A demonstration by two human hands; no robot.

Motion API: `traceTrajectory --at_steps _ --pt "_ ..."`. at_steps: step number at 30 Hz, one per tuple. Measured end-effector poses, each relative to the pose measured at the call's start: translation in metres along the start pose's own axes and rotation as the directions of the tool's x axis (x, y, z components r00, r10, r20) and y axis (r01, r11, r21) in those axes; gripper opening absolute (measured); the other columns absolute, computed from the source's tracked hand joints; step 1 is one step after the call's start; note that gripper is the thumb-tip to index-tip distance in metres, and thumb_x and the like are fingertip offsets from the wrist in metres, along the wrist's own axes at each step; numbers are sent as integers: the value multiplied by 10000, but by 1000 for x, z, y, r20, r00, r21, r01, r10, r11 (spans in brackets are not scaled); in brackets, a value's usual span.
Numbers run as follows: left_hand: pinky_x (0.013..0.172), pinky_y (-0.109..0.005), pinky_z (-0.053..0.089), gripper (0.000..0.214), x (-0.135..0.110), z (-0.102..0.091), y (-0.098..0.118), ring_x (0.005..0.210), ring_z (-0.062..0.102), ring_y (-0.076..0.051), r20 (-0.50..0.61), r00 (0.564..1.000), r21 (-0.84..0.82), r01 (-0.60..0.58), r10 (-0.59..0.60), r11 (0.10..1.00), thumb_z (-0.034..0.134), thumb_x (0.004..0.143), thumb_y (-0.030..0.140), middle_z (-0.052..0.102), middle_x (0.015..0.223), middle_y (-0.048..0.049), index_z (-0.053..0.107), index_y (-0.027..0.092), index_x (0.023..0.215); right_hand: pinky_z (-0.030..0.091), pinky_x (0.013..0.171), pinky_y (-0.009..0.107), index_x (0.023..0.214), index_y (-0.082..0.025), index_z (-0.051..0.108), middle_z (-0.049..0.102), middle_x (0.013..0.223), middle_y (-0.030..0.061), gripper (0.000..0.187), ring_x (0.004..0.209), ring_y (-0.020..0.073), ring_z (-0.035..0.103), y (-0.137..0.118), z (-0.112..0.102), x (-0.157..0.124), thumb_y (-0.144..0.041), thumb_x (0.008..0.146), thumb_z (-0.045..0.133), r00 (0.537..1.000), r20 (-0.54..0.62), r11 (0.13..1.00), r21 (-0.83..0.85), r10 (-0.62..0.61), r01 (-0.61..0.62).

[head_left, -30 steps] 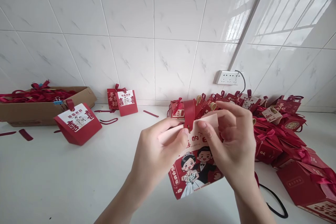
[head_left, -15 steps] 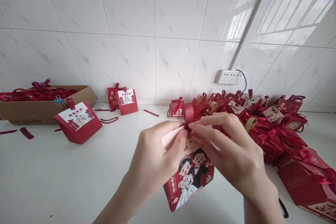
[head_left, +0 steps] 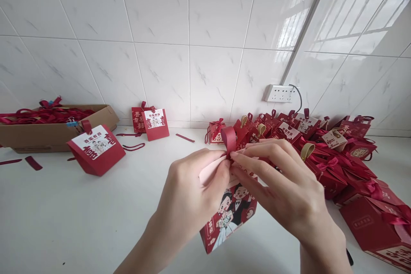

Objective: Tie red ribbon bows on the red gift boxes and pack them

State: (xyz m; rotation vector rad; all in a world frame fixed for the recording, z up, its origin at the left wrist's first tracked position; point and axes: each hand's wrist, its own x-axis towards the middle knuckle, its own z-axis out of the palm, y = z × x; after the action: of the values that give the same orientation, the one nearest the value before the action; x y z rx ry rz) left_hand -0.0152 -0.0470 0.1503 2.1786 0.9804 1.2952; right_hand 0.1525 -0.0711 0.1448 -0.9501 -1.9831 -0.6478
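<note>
I hold a red gift box [head_left: 228, 218] with a cartoon bride and groom printed on its front, lifted a little above the white counter [head_left: 80, 214]. My left hand [head_left: 189, 197] grips its pink top flap from the left, fingers closed. My right hand [head_left: 282, 188] pinches the same top edge from the right, fingertips meeting the left thumb at the base of a dark red ribbon loop [head_left: 229, 138] that sticks up from the box. Most of the box top is hidden by my fingers.
A cardboard carton [head_left: 48, 135] full of red ribbons sits at the far left, with a finished red box [head_left: 96, 150] in front of it and another [head_left: 150, 123] against the tiled wall. A pile of red gift boxes [head_left: 330, 158] fills the right. A wall socket [head_left: 281, 93] hangs above.
My hands have closed together over the box top, the right fingers moving left to the ribbon loop. The box has tilted and its printed front has sunk lower behind my hands.
</note>
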Motion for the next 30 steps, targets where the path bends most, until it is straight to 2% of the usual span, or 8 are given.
traceTrajectory --at_steps 5,20,30 --pt "538 -213 467 180 1 2 -1 603 575 -123 7 1000 -7 5 -5 1000 481 859 184 653 694 5 637 194 771 483 744 381 1054 -223 614 642 946 74 278 890 214 579 1 0 -2 -63 832 562 1000 23 1000 1 -11 11" --pt "467 -173 392 188 -1 3 0 541 504 -84 -38 999 27 -14 15 1000 483 848 152 576 599 30 589 171 694 468 748 364 881 -153 610 623 896 72 163 902 207 576 -3 3 -1 -14 796 601 1000 9 999 54 6 -7" --pt "493 -170 409 152 -1 4 -1 563 522 -78 -84 994 46 -73 77 996 510 844 144 594 639 30 600 172 724 487 727 328 858 -169 613 644 840 51 140 851 183 601 -2 4 5 -60 777 644 997 -71 995 93 28 -21"
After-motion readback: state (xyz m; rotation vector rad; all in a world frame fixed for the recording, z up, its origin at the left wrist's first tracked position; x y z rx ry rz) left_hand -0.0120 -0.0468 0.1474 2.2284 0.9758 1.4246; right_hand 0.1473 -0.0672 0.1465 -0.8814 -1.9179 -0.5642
